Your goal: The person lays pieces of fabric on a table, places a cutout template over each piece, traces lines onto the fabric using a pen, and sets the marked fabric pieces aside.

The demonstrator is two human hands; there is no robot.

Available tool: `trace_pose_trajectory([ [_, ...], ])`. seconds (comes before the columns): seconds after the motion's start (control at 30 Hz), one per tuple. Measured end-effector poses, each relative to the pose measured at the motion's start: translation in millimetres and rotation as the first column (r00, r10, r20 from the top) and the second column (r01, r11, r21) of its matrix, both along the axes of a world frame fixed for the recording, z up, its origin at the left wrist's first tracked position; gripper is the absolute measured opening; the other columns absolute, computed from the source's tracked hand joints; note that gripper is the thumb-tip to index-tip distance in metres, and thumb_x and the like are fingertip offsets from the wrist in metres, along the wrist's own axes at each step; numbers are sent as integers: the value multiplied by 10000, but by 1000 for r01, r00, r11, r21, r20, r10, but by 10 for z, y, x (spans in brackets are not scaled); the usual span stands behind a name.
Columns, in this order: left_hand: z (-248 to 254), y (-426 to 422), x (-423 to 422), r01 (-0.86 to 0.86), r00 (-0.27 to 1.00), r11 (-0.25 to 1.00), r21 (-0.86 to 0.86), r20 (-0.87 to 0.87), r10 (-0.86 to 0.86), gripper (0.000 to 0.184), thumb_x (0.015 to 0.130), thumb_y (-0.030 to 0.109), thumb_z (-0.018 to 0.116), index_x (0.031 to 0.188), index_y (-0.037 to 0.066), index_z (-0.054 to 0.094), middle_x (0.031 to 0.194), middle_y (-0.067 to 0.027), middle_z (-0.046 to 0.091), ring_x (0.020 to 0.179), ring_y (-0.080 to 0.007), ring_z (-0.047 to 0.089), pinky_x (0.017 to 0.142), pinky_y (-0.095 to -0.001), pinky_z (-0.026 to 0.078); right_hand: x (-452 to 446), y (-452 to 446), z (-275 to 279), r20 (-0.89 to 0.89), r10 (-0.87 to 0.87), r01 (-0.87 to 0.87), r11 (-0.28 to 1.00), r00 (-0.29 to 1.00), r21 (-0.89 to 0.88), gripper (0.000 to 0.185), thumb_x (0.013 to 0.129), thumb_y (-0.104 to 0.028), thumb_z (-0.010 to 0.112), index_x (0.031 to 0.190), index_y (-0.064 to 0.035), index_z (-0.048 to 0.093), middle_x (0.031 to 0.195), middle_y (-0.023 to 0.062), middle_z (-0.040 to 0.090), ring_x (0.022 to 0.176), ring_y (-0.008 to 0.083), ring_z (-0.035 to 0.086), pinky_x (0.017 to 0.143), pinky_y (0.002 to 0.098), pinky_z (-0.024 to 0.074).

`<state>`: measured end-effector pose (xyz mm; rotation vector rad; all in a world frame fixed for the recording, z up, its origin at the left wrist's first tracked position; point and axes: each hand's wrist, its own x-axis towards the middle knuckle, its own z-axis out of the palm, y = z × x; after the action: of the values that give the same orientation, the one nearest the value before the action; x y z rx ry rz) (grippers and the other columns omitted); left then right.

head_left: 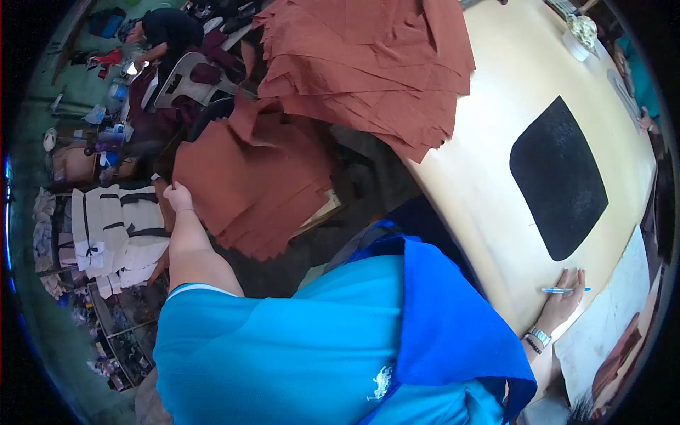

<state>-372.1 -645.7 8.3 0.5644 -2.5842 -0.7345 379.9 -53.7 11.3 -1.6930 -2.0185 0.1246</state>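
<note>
My left hand (178, 197) reaches out to the left, its fingers closed on the edge of a reddish-brown leather sheet (255, 170) on the lower stack. My right hand (564, 304), with a watch and bracelet at the wrist, rests on the cream tabletop (496, 205). A blue-and-white pen (567, 290) lies across its fingers, which hold it. Just beyond that hand a black four-sided piece (559, 180) with rounded corners lies flat.
A taller stack of brown sheets (368, 71) overhangs the table's edge. A white tub (577, 44) stands at the far end. One person (170, 35) bends over at upper left; another person's hand (647, 122) is at the right edge. Bundled cream pieces (120, 230) lie left.
</note>
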Motion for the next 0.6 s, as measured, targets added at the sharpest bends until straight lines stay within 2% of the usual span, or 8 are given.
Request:
trace_pose_trajectory([
  [0.03,-95,120,92,-180,981,946,-268,25,194,528,959,388,548,1340,24,506,1450,-210,418,1279,-383,467,1018,-499,418,11,2,-1,-4,-3,3,1000,1000,6,420,933,-239,656,1236,38,571,1290,200,597,1232,330,543,1059,407,403],
  [0.13,249,1170,408,1,1000,905,-426,-21,-11,605,914,453,587,1347,39,501,1483,-255,340,1311,-455,401,1045,-552,371,2,8,8,-31,-9,9,1000,999,11,399,924,-212,666,1219,41,577,1280,210,600,1218,339,551,1052,412,409],
  [0.17,275,1462,330,218,966,884,-414,-40,-257,578,916,427,595,1335,38,509,1457,-266,367,1310,-448,404,1057,-536,362,-4,-1,14,-39,-2,3,1000,999,18,388,921,-200,670,1210,42,580,1279,214,599,1215,341,552,1051,411,409],
  [0.2,279,1789,181,421,871,810,-408,-68,-486,552,918,401,602,1323,36,518,1431,-277,394,1309,-442,408,1069,-521,353,-16,-5,19,-48,4,-2,1000,999,26,376,917,-188,673,1201,42,583,1277,218,599,1212,343,554,1050,411,410],
  [0.27,277,2692,125,731,451,505,-460,-229,-862,402,926,292,612,1247,52,583,1353,-260,483,1279,-416,443,1076,-472,346,-60,-28,92,-83,18,-16,1000,996,25,352,897,-151,689,1178,37,589,1275,220,600,1205,338,559,1048,411,412],
  [0.4,690,4392,857,807,56,36,-589,16,-998,552,857,388,688,1304,93,553,1405,-157,484,1300,-335,460,1060,-494,349,-44,-32,66,-146,24,-16,998,989,56,347,863,-116,718,1161,18,599,1259,222,608,1196,344,564,1041,426,421],
  [0.5,674,5170,1153,850,318,290,-440,-11,-948,781,822,549,679,1381,48,462,1360,-209,517,1279,-338,486,1051,-540,360,-109,-65,166,-173,-14,20,999,985,34,349,845,-111,731,1147,11,606,1258,212,612,1198,345,561,1028,431,439],
  [0.6,858,5551,1170,869,465,412,-275,164,-870,682,833,447,723,1313,8,519,1269,-223,590,1159,-309,589,1012,-471,421,-63,-44,137,-199,-13,22,999,980,44,367,832,-126,742,1149,-1,605,1250,181,623,1171,332,574,1011,416,463],
])
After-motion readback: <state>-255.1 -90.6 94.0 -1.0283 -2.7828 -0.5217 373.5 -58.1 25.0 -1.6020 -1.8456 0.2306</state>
